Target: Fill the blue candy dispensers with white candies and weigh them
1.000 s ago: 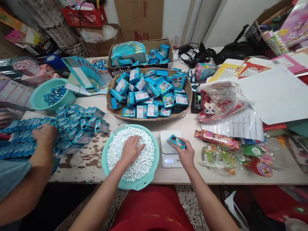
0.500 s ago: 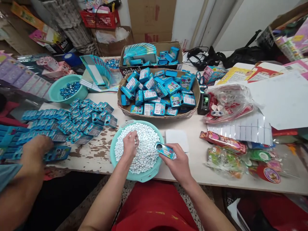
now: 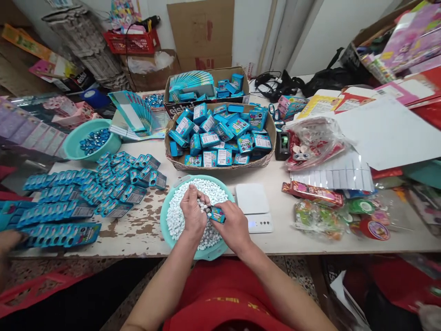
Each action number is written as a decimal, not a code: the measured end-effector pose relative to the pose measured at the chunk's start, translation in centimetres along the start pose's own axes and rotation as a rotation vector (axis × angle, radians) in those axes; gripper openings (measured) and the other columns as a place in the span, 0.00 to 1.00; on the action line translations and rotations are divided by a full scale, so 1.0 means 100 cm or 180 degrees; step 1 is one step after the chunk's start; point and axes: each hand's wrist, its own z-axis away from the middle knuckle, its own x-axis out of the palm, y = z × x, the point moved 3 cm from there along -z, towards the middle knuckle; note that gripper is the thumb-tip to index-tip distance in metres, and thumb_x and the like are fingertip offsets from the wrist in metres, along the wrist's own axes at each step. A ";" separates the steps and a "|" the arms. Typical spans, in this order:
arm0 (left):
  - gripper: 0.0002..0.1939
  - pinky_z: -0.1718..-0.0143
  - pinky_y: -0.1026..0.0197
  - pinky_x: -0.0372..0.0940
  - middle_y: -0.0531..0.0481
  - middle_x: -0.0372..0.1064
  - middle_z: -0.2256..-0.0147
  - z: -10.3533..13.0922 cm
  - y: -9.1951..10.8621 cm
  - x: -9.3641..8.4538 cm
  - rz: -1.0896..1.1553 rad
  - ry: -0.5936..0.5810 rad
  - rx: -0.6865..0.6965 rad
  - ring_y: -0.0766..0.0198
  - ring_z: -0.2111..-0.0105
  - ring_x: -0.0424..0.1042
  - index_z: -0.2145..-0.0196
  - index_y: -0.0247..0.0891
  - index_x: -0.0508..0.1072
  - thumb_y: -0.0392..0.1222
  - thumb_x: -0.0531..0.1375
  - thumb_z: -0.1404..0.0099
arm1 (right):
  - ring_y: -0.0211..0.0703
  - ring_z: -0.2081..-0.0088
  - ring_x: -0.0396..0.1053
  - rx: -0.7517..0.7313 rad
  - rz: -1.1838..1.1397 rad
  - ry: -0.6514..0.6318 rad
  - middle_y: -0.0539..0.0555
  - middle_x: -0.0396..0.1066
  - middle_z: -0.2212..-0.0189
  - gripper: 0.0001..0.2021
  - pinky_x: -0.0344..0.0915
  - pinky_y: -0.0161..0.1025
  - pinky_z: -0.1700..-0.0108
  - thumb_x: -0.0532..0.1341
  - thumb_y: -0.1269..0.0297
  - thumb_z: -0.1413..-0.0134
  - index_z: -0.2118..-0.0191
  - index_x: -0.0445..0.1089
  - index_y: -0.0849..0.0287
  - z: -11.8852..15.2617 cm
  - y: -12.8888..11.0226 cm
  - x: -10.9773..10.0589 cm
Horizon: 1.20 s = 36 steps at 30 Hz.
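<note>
My left hand is cupped over a turquoise basin of small white candies, with several candies in its curled fingers. My right hand grips a small blue candy box, tilted so that its dark round opening meets the left fingers. Right of the basin a white digital scale lies on the table, its small display lit. Behind the basin stands a cardboard carton heaped with blue boxes.
Rows of blue boxes cover the table's left side, where a co-worker's hand shows. A turquoise bowl holds shiny blue pieces. Bagged toys, a tape dispenser and white card lie to the right.
My right hand has carried the blue box left over the basin, uncovering the scale's display. My left hand has met it with candies. The co-worker's hand has drawn back toward the left edge.
</note>
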 end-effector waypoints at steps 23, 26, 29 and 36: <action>0.11 0.59 0.56 0.65 0.49 0.71 0.72 -0.042 -0.007 -0.061 -0.3132 -0.1403 0.0968 0.58 0.64 0.70 0.79 0.40 0.69 0.47 0.60 0.44 | 0.45 0.65 0.71 0.0952 -0.1194 0.0815 0.52 0.73 0.66 0.14 0.68 0.40 0.62 0.66 0.59 0.57 0.62 0.71 0.56 0.011 0.038 -0.040; 0.08 0.53 0.52 0.63 0.47 0.72 0.64 -0.067 -0.009 -0.040 -0.3556 -0.1194 0.1592 0.56 0.59 0.69 0.71 0.41 0.71 0.46 0.57 0.40 | 0.47 0.66 0.71 0.1271 -0.1069 0.1140 0.54 0.73 0.66 0.16 0.69 0.42 0.62 0.66 0.56 0.59 0.63 0.70 0.57 0.005 0.081 -0.052; 0.13 0.51 0.53 0.62 0.43 0.68 0.56 -0.120 -0.009 0.027 -0.3887 -0.1201 0.2179 0.55 0.53 0.66 0.56 0.39 0.68 0.41 0.55 0.39 | 0.48 0.65 0.71 0.1369 -0.0890 0.1220 0.54 0.73 0.67 0.17 0.69 0.44 0.61 0.65 0.54 0.59 0.63 0.70 0.57 -0.006 0.125 -0.046; 0.24 0.45 0.43 0.54 0.43 0.54 0.41 -0.241 -0.042 0.162 -0.5142 -0.1889 0.2094 0.48 0.40 0.50 0.52 0.44 0.68 0.25 0.52 0.44 | 0.53 0.53 0.68 0.0944 -0.0443 0.1140 0.61 0.69 0.55 0.22 0.67 0.50 0.53 0.61 0.51 0.51 0.53 0.66 0.60 -0.019 0.170 -0.028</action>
